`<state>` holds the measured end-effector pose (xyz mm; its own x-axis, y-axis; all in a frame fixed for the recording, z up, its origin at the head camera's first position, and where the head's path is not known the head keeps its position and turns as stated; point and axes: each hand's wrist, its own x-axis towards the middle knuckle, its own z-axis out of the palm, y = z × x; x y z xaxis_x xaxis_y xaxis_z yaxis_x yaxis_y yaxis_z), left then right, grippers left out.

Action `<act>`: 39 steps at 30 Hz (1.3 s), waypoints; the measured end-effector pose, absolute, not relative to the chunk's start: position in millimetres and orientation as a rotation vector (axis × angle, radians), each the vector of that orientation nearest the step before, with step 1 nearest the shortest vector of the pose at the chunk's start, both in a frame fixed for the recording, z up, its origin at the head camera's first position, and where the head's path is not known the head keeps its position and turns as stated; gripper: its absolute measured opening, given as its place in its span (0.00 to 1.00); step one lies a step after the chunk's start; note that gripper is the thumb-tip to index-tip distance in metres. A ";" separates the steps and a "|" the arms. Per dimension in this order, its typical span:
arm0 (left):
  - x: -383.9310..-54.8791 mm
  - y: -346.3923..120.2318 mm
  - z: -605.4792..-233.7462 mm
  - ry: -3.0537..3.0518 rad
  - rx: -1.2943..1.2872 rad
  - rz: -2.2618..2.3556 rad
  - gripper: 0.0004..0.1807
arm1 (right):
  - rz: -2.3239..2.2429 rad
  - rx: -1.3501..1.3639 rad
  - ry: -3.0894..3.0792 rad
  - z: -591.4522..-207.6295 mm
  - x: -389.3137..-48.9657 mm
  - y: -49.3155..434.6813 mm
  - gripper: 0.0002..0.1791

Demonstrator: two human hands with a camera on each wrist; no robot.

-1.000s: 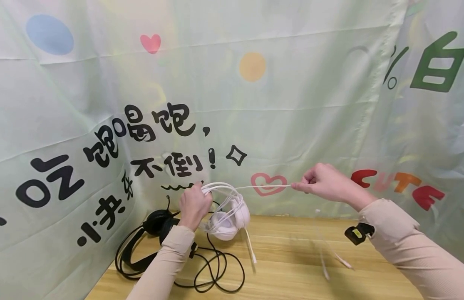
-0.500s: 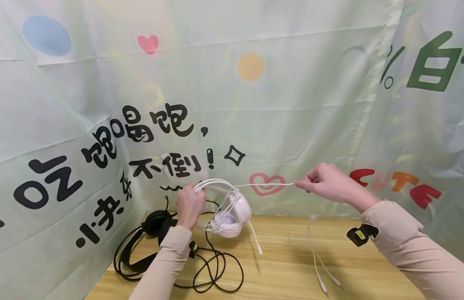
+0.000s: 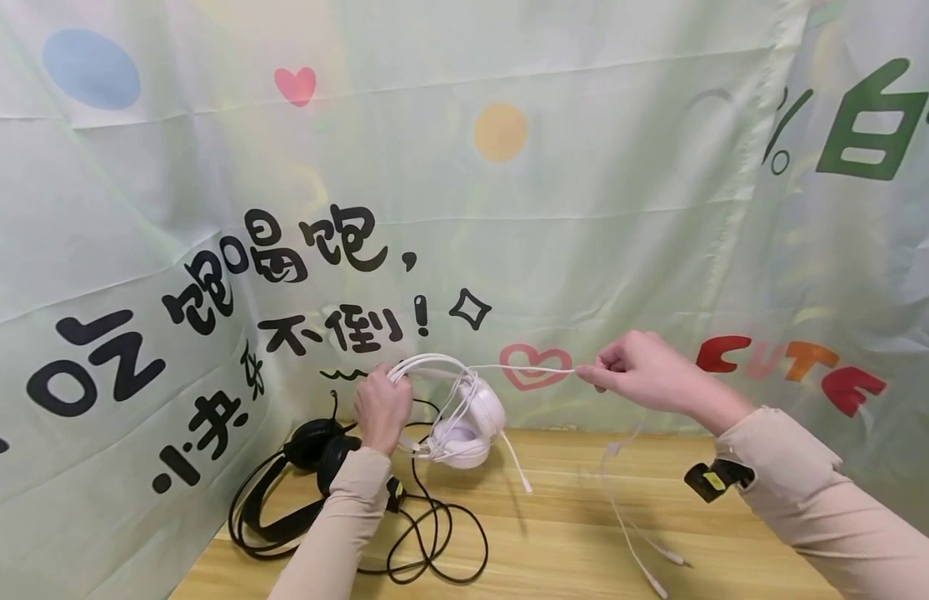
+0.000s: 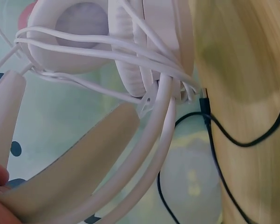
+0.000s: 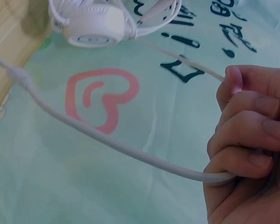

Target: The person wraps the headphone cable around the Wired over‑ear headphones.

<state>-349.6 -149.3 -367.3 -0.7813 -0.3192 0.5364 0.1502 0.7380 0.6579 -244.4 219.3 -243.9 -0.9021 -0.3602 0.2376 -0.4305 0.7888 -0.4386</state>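
Observation:
My left hand [image 3: 382, 408] grips the headband of the white headphones [image 3: 485, 408], holding them above the table. Loops of white cable [image 4: 102, 53] are wound across the two ear cups in the left wrist view. A stretch of cable runs nearly level from the headphones to my right hand [image 3: 640, 371], which pinches it between thumb and forefinger. The other fingers curl round the same cable [image 5: 144, 156] in the right wrist view. Past the hand, the cable hangs down to a splitter [image 3: 612, 448] and two plug ends. A short white end dangles beneath the ear cups.
Black headphones [image 3: 314, 446] lie on the wooden table [image 3: 554, 533] at the left, near the fabric wall. Their black cable [image 3: 442, 533] spreads in loops beneath my left forearm. A printed cloth backdrop [image 3: 584, 250] stands close behind the table.
The white headphones have shifted slightly right, and the short dangling end has swung right. My right hand moved a little right, then back left; the hanging plug ends have swung and sunk lower.

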 end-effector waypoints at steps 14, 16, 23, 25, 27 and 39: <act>-359.8 -141.3 -376.7 -2.222 0.281 -1.100 0.08 | 0.787 0.724 -2.786 -242.7 -230.7 197.4 0.17; -361.1 -139.9 -377.8 -2.213 0.300 -1.119 0.10 | 0.801 0.737 -2.778 -243.1 -229.1 195.3 0.16; -360.9 -129.5 -378.7 -2.148 0.359 -1.259 0.13 | 0.832 0.792 -2.755 -243.0 -223.0 185.3 0.14; -361.0 -126.2 -379.5 -2.116 0.387 -1.317 0.12 | 0.835 0.810 -2.747 -243.6 -221.4 182.0 0.14; -361.2 -123.1 -381.0 -2.082 0.411 -1.384 0.11 | 0.853 0.831 -2.740 -244.8 -219.8 178.7 0.14; -358.3 -112.7 -385.9 -1.889 0.486 -1.659 0.14 | 0.911 0.973 -2.679 -256.0 -212.9 159.4 0.12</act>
